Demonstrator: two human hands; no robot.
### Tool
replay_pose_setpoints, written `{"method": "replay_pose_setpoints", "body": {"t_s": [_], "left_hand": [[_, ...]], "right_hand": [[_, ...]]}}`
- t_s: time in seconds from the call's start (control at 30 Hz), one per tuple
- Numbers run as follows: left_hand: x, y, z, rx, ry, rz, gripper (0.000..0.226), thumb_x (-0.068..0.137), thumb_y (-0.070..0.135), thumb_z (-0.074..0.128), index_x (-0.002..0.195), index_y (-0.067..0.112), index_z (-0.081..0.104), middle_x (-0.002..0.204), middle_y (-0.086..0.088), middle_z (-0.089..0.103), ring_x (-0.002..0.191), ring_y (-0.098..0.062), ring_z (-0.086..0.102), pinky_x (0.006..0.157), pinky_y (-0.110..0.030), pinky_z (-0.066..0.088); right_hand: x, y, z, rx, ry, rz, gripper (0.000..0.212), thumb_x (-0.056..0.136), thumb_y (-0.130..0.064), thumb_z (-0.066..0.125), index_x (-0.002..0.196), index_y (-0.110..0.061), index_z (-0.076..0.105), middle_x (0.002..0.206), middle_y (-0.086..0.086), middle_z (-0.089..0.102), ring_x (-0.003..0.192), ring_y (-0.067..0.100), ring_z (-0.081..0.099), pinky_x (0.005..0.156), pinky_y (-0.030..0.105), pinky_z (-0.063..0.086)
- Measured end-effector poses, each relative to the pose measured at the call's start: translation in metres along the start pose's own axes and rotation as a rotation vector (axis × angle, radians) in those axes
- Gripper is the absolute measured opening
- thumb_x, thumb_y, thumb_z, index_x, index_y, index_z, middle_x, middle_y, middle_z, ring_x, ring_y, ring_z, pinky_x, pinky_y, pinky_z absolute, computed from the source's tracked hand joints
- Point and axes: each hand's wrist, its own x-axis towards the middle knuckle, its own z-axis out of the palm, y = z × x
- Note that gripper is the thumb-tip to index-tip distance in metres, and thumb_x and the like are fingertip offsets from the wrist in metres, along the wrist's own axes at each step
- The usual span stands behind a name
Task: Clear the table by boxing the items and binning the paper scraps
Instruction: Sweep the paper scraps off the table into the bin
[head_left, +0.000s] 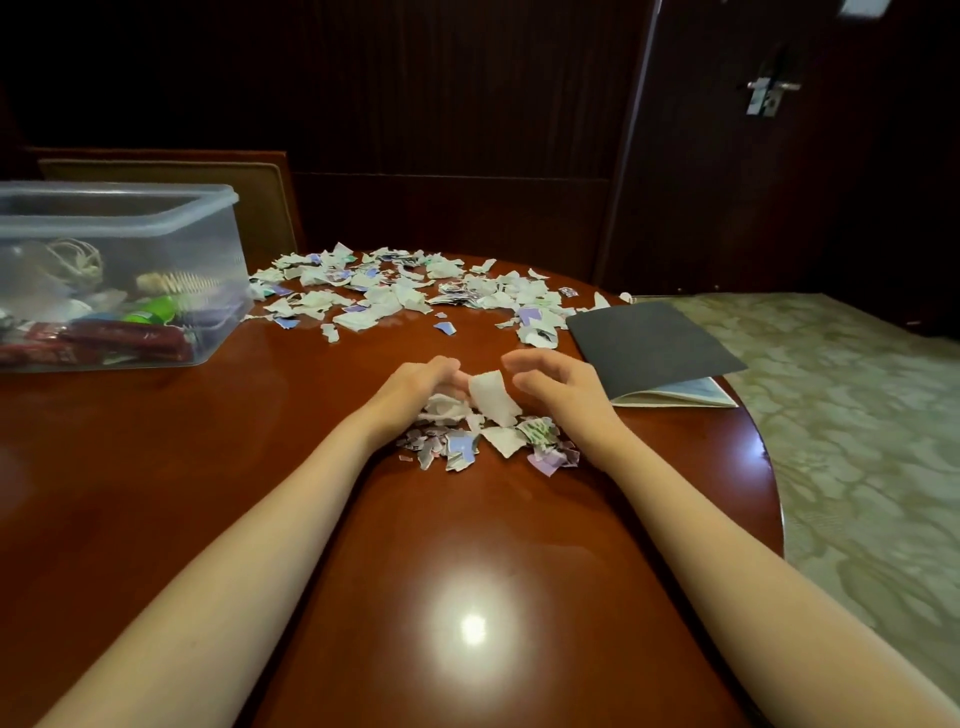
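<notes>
A small heap of torn paper scraps (488, 441) lies on the glossy brown table (208, 493) between my two hands. My left hand (415, 387) cups the heap's left side, its fingers curled round some white scraps. My right hand (553, 387) hovers at the right side with fingers loosely curled and apart, holding nothing. One larger white scrap (493, 397) stands up between them. A much wider scatter of scraps (395, 293) covers the table's far side. The clear plastic box (156, 205) stands at the far left with several items inside.
A dark-covered notebook (654, 348) lies near the table's right edge, beside the scraps. A chair back (208, 174) stands behind the box. Patterned carpet (857, 441) spreads to the right, and dark wood panelling and a door rise behind the table.
</notes>
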Motion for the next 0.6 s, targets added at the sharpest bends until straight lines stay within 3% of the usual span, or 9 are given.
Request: {"method": "replay_pose_setpoints", "body": {"t_s": [0.07, 0.1, 0.17, 0.23, 0.37, 0.47, 0.6], "left_hand": [[-0.006, 0.000, 0.001, -0.016, -0.019, 0.008, 0.042, 0.091, 0.046, 0.036, 0.092, 0.022, 0.070, 0.104, -0.001, 0.070, 0.111, -0.018, 0.057, 0.108, -0.039, 0.031], [-0.009, 0.000, 0.001, -0.036, -0.023, 0.016, 0.042, 0.087, 0.048, 0.037, 0.094, 0.022, 0.070, 0.106, 0.001, 0.069, 0.109, -0.016, 0.058, 0.107, -0.036, 0.035], [-0.018, 0.003, 0.002, -0.079, -0.015, 0.045, 0.043, 0.079, 0.048, 0.036, 0.096, 0.024, 0.067, 0.105, 0.004, 0.067, 0.104, -0.009, 0.060, 0.095, -0.025, 0.043], [-0.028, 0.004, 0.005, -0.098, -0.009, 0.072, 0.040, 0.080, 0.046, 0.037, 0.105, 0.026, 0.061, 0.108, 0.006, 0.062, 0.103, -0.004, 0.057, 0.086, -0.017, 0.043], [-0.039, 0.003, 0.017, -0.120, 0.039, 0.046, 0.043, 0.086, 0.049, 0.036, 0.124, 0.031, 0.046, 0.129, 0.005, 0.050, 0.123, -0.011, 0.045, 0.106, -0.030, 0.034], [-0.041, 0.009, 0.029, -0.111, 0.092, 0.017, 0.042, 0.099, 0.038, 0.028, 0.137, 0.024, 0.039, 0.141, -0.001, 0.043, 0.130, -0.015, 0.040, 0.103, -0.028, 0.030], [-0.048, 0.013, 0.046, -0.188, 0.155, 0.008, 0.045, 0.098, 0.038, 0.026, 0.139, 0.022, 0.037, 0.141, -0.004, 0.044, 0.129, -0.017, 0.042, 0.111, -0.035, 0.031]], "right_hand": [[-0.007, 0.002, -0.003, -0.118, 0.007, 0.040, 0.029, 0.094, -0.016, 0.047, 0.121, -0.018, 0.059, 0.124, -0.006, 0.057, 0.107, 0.005, 0.052, 0.076, 0.005, 0.041], [-0.011, 0.003, -0.004, -0.200, -0.032, 0.058, 0.033, 0.096, -0.020, 0.046, 0.128, -0.020, 0.054, 0.132, -0.005, 0.053, 0.114, 0.007, 0.050, 0.084, 0.007, 0.038], [-0.018, 0.005, -0.003, -0.323, -0.120, 0.077, 0.040, 0.097, -0.026, 0.045, 0.136, -0.022, 0.046, 0.143, -0.004, 0.044, 0.128, 0.010, 0.041, 0.097, 0.017, 0.029], [-0.023, 0.002, 0.001, -0.349, -0.134, 0.088, 0.042, 0.099, -0.029, 0.041, 0.140, -0.022, 0.040, 0.147, -0.004, 0.038, 0.132, 0.011, 0.038, 0.097, 0.018, 0.025], [-0.025, -0.007, 0.015, -0.366, -0.095, 0.147, 0.047, 0.101, -0.033, 0.030, 0.146, -0.018, 0.031, 0.152, -0.001, 0.031, 0.120, 0.010, 0.047, 0.103, 0.027, 0.028], [-0.028, -0.010, 0.025, -0.517, -0.137, 0.138, 0.047, 0.102, -0.030, 0.027, 0.147, -0.015, 0.029, 0.153, 0.002, 0.029, 0.139, 0.016, 0.029, 0.112, 0.029, 0.021], [-0.038, -0.015, 0.030, -0.456, -0.178, 0.073, 0.046, 0.101, -0.017, 0.026, 0.147, -0.017, 0.029, 0.149, 0.002, 0.037, 0.136, 0.018, 0.036, 0.107, 0.025, 0.028]]}}
